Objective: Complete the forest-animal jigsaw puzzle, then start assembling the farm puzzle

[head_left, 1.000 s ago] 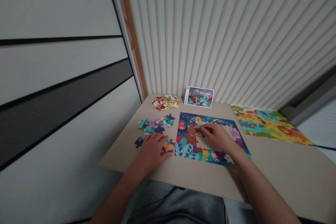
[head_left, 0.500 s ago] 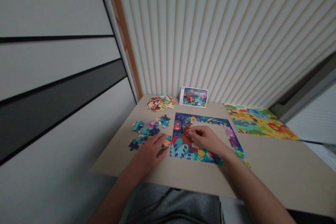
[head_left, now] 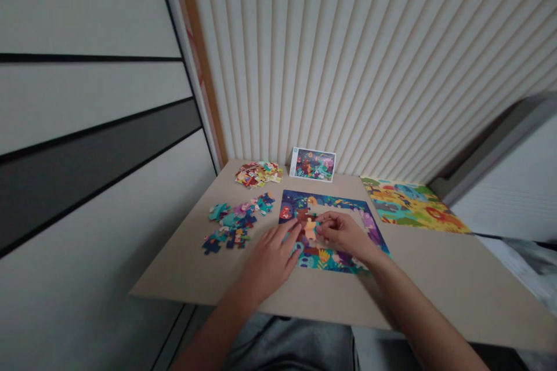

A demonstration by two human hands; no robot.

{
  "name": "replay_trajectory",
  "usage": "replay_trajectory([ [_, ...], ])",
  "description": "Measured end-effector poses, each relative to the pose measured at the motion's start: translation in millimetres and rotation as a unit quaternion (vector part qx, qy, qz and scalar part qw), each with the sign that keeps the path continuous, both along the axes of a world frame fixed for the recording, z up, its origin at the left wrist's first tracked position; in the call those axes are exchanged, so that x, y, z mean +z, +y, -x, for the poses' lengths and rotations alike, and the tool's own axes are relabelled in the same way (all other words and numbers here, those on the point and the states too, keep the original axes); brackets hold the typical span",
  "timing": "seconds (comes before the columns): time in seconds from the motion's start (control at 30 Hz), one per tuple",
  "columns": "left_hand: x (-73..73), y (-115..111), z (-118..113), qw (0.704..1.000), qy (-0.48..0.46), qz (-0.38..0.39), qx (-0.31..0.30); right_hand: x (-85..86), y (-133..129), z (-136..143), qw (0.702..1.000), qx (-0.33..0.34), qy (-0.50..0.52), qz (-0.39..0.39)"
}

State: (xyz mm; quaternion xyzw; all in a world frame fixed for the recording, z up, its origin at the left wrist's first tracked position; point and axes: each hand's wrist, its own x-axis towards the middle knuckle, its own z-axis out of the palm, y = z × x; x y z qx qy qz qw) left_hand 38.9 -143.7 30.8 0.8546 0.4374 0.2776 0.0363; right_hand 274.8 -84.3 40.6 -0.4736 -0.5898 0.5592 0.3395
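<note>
A partly assembled jigsaw puzzle [head_left: 343, 202] lies on the table, its colourful border joined around a bare middle. My right hand [head_left: 346, 235] is over that middle, thumb and fingers pinched at the right edge of an orange puzzle piece [head_left: 310, 229]. My left hand [head_left: 272, 252] rests over the puzzle's left side, palm down with fingers stretched out. Its fingertips are close to the orange piece and the brown section, and they cover part of the left border. Whether they touch the piece I cannot tell.
Loose puzzle pieces [head_left: 237, 220] lie left of the puzzle. Behind them is a second heap of pieces [head_left: 259, 174]. A picture card [head_left: 312, 164] leans against the pleated blind [head_left: 348, 69]. A yellow animal puzzle [head_left: 413, 203] lies at the right on the table [head_left: 435, 278].
My left hand has moved right, from beside the loose pieces onto the puzzle. The orange piece, earlier at my left hand, is now over the puzzle's middle at my right fingers.
</note>
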Motion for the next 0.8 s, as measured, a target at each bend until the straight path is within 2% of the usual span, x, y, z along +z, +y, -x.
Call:
replay_trajectory([
  [0.07,-3.2,-4.2,-10.9,1.000,0.013,0.008,-0.011,-12.0,0.3,-15.4,0.999,-0.031,-0.024,0.008],
  [0.23,-11.5,-12.6,-24.6,0.999,0.025,0.017,-0.038,-31.0,-2.9,-30.9,0.995,-0.027,-0.085,-0.039],
  [0.4,-15.8,-13.4,-24.0,0.998,0.024,0.015,-0.053,-32.7,-2.9,-26.9,0.980,-0.030,-0.166,-0.106],
  [0.63,-11.9,-14.5,-26.1,0.998,0.041,0.030,-0.046,-29.1,-5.7,-23.5,0.946,-0.023,-0.274,-0.169],
  [0.8,-11.3,-14.0,-26.8,0.998,0.036,0.029,-0.049,-27.1,-9.7,-19.2,0.932,-0.021,-0.304,-0.199],
])
